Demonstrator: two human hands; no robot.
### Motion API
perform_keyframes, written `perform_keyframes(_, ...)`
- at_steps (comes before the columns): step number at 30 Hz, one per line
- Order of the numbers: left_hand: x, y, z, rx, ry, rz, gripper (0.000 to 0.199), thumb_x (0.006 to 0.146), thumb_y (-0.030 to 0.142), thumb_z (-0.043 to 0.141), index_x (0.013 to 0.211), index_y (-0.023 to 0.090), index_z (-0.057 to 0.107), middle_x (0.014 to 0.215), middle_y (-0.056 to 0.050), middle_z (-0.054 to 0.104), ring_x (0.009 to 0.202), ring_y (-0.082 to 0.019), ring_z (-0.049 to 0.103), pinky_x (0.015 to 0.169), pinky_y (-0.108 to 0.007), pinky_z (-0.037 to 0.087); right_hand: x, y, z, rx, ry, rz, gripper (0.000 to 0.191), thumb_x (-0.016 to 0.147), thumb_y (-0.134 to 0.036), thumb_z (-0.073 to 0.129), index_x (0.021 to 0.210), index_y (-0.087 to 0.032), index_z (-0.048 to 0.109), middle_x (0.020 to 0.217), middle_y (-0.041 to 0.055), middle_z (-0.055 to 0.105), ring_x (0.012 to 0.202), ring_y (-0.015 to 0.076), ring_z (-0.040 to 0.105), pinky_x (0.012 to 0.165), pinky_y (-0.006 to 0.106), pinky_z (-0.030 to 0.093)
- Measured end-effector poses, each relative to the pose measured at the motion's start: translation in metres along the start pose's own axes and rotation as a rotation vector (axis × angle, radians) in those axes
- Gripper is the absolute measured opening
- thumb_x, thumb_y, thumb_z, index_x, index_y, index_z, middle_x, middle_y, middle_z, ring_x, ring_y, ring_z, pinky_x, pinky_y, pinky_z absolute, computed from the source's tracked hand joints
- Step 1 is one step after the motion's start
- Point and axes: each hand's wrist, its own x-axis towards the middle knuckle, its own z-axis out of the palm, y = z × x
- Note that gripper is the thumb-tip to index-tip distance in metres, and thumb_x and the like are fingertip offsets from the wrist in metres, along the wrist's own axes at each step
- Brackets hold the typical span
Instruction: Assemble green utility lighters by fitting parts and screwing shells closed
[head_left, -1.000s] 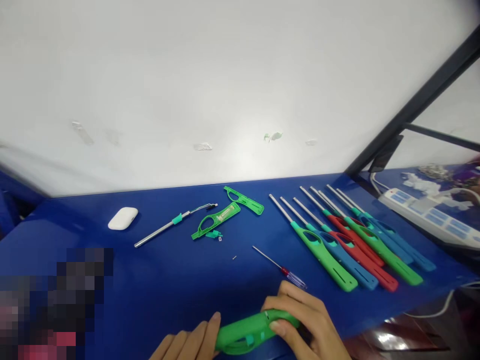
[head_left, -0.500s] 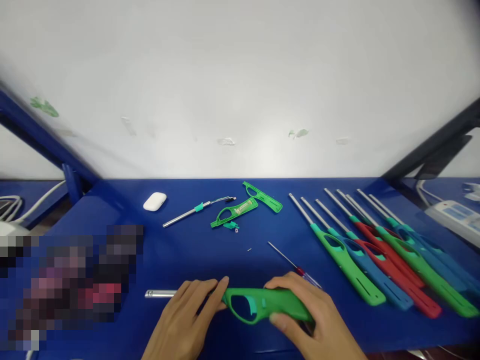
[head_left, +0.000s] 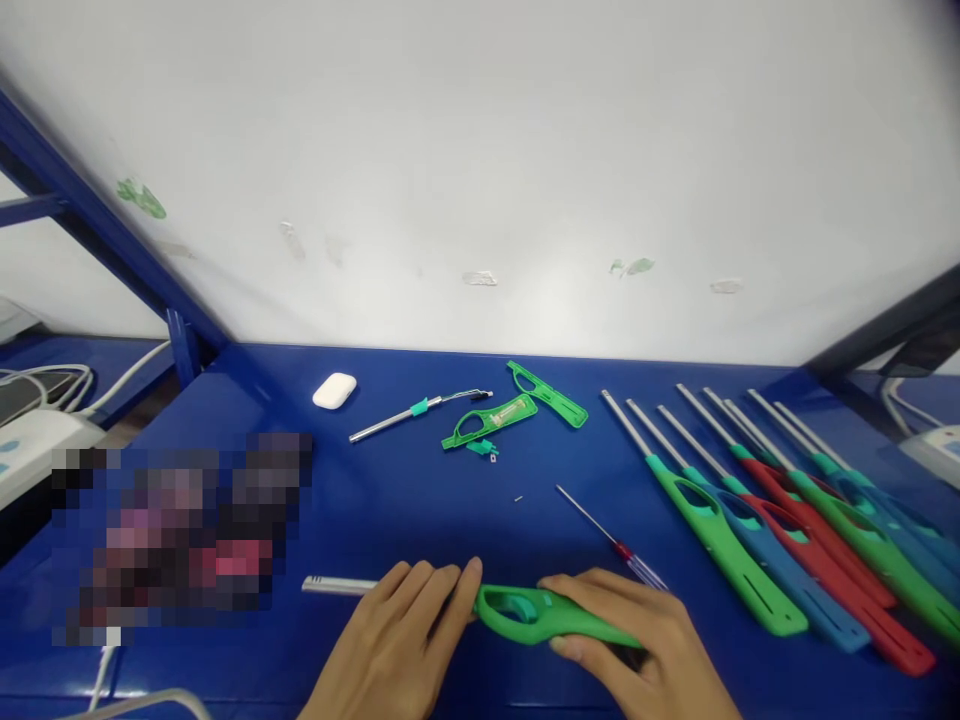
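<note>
1. Far left, a white power strip (head_left: 45,440) with cords sits past the blue post. Nearer, a blurry patch (head_left: 187,530) hides things; you cannot tell what they are.
2. A small white case (head_left: 334,391) lies on the bench (head_left: 420,500). To its right is a loose metal tube (head_left: 390,422) with a teal collar and thin wires.
3. Your left hand (head_left: 401,625) is curled over the green lighter (head_left: 566,618), where its metal tube meets the handle. The tube's tip pokes out to the left. One second ago that tip was out of sight; now you can see it.
4. The lighter now lies nearly level across both hands, its finger hole between them. The hole looks thinner than half a second ago, so the handle seems to have rolled. That puts less of its flat side in view.
5. Behind it lie two open green shells (head_left: 499,418), touching or almost touching, with a teal bit (head_left: 484,447) beside them. A tiny metal pin (head_left: 518,498) lies nearer you and would be easy to knock away.
6. Your right hand (head_left: 637,640) pinches the handle's fat end, thumb below and fingers on top. A screwdriver (head_left: 641,570) lies just behind it and could get bumped.
7. Far right, a row of lighters (head_left: 825,572) lies close together, green, blue and red.
</note>
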Motion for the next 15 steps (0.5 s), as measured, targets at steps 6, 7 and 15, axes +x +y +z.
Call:
perform_keyframes(6,0.007,-0.004,-0.003,-0.006,0.088,-0.004,0.067,0.094,-0.008,0.031,0.141,0.024,0.066,0.112,0.005,0.082,0.098,-0.012,0.078,0.103,-0.027,0.050,0.005,-0.008,0.006,-0.040,0.055,-0.051,0.026,0.103,-0.051,0.073,0.113,-0.031,0.085,0.094,-0.0007,0.086,0.077,0.0187,0.084,0.066,0.020,0.067)
perform_keyframes(7,0.007,-0.006,-0.001,-0.009,0.100,-0.014,0.066,0.095,-0.007,0.033,0.141,0.024,0.066,0.112,0.005,0.082,0.098,-0.012,0.078,0.103,-0.027,0.051,0.005,-0.009,0.007,-0.085,0.084,-0.075,0.026,0.102,-0.051,0.073,0.114,-0.031,0.084,0.095,-0.0009,0.086,0.078,0.0181,0.084,0.068,0.019,0.067)
perform_keyframes(15,-0.009,-0.020,0.019,-0.045,0.124,-0.086,0.059,0.099,-0.007,0.040,0.142,0.022,0.067,0.116,-0.003,0.080,0.104,-0.018,0.076,0.096,-0.029,0.060,-0.004,0.017,-0.014,-0.397,0.315,-0.092,0.021,0.108,-0.042,0.064,0.122,-0.032,0.075,0.112,0.0029,0.078,0.102,0.0211,0.078,0.088,0.031,0.065)
